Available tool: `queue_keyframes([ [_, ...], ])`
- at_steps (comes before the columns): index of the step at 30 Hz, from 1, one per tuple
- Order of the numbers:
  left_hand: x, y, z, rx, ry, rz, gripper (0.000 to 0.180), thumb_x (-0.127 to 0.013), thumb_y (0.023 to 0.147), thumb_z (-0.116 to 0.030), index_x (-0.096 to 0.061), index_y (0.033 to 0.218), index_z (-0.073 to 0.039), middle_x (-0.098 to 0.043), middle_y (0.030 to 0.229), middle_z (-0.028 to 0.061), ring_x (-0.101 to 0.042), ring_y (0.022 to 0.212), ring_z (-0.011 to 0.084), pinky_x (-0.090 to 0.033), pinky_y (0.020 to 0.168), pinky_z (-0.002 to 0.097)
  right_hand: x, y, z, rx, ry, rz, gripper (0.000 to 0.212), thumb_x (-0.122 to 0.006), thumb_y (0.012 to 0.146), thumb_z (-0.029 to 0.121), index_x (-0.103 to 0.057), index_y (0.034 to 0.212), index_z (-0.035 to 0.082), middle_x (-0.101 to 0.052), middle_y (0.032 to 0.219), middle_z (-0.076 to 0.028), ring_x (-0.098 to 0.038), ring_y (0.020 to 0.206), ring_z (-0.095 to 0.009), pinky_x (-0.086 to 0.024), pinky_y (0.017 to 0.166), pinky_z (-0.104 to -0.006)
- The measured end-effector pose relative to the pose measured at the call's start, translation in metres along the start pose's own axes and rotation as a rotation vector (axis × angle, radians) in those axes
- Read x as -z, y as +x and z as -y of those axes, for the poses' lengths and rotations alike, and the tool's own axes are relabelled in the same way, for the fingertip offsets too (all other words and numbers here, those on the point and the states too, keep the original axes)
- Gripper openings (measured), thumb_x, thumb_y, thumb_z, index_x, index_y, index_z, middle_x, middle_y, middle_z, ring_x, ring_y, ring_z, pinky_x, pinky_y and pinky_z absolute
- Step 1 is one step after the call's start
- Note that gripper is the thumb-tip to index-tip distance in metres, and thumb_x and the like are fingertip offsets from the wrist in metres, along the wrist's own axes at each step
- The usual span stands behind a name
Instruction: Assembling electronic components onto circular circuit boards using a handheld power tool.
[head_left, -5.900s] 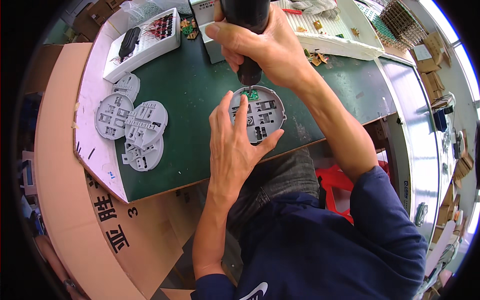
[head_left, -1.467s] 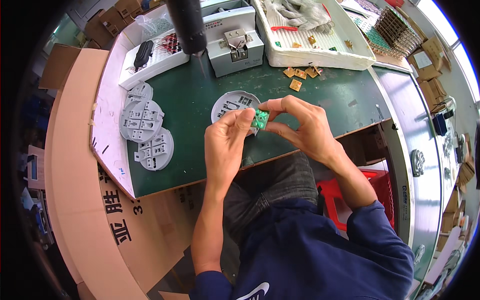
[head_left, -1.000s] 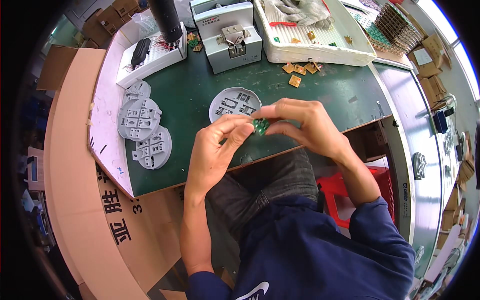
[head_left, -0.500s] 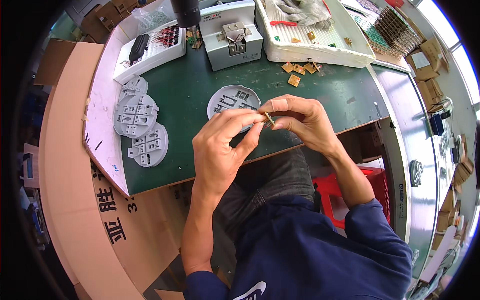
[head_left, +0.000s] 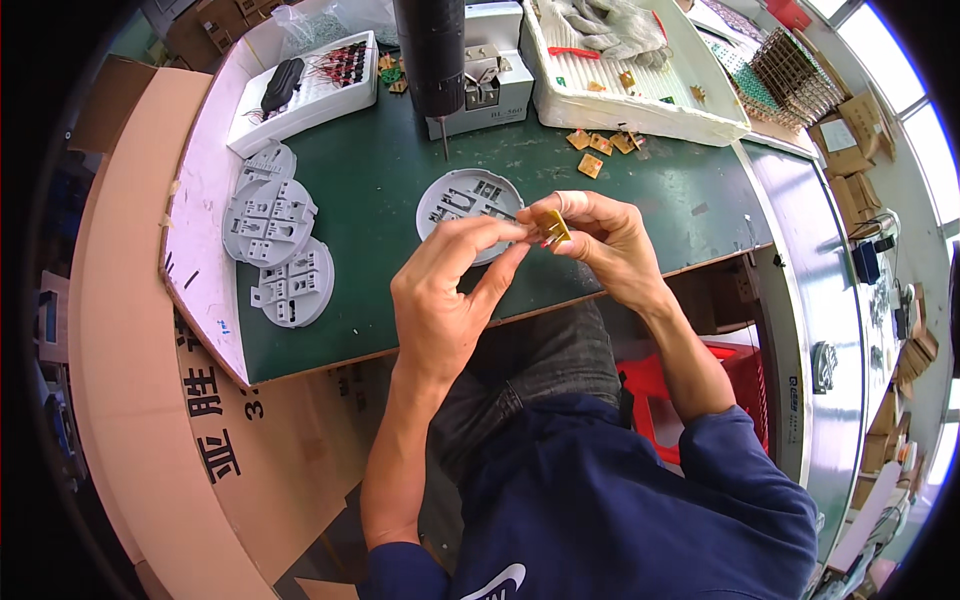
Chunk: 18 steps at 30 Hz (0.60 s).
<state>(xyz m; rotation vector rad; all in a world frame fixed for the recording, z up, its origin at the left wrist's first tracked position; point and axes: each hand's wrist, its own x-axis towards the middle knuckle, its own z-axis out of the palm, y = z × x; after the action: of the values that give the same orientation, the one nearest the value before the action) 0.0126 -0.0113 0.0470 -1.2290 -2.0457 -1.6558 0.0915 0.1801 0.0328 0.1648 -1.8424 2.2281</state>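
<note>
My right hand point(head_left: 612, 245) pinches a small yellow-brown circuit board point(head_left: 553, 227) between thumb and fingers, its face tilted toward me. At the board's left edge, the fingertips of my left hand point(head_left: 445, 275) are pressed together. Whatever they grip there is too small to make out, though a bit of red shows between the hands. Behind the hands a round grey plastic housing point(head_left: 462, 190) lies on the green table point(head_left: 370, 260), partly covered by my fingers. A light strip is wrapped round one right finger.
A black electric screwdriver point(head_left: 432, 60) hangs, bit down, before a grey box-shaped machine point(head_left: 503, 105). More grey housings point(head_left: 272, 222) are stacked left. Loose boards point(head_left: 590, 165) lie by a white foam tray point(head_left: 640, 110). A smaller foam tray point(head_left: 345, 90) holds wired parts.
The circuit board has turned, so its face shows instead of its edge. In the view, the screwdriver now appears lower and further right, in front of the machine.
</note>
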Motion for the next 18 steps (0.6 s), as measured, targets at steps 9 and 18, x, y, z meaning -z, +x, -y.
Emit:
queue_keyframes([
  [9, -0.008, -0.009, 0.001, 0.041, -0.035, -0.064, 0.016, -0.083, 0.084, -0.005, -0.072, 0.096, -0.006, -0.075, 0.093, 0.0044, -0.073, 0.082, 0.0207, -0.057, 0.072, 0.0324, -0.008, -0.002, -0.01, 0.04, 0.019, -0.034, 0.038, -0.08, 0.088, 0.009, -0.068, 0.124, 0.001, -0.072, 0.121, -0.015, -0.069, 0.114, -0.022, -0.055, 0.105, -0.0393],
  [18, -0.013, -0.013, 0.007, 0.012, 0.061, -0.104, 0.019, -0.084, 0.081, -0.008, -0.07, 0.094, -0.009, -0.075, 0.091, 0.0021, -0.071, 0.077, 0.0218, -0.053, 0.066, 0.0327, -0.019, -0.006, -0.019, 0.041, 0.044, -0.108, 0.038, -0.077, 0.093, 0.013, -0.065, 0.127, 0.0, -0.072, 0.12, -0.012, -0.068, 0.114, -0.021, -0.053, 0.106, -0.0386],
])
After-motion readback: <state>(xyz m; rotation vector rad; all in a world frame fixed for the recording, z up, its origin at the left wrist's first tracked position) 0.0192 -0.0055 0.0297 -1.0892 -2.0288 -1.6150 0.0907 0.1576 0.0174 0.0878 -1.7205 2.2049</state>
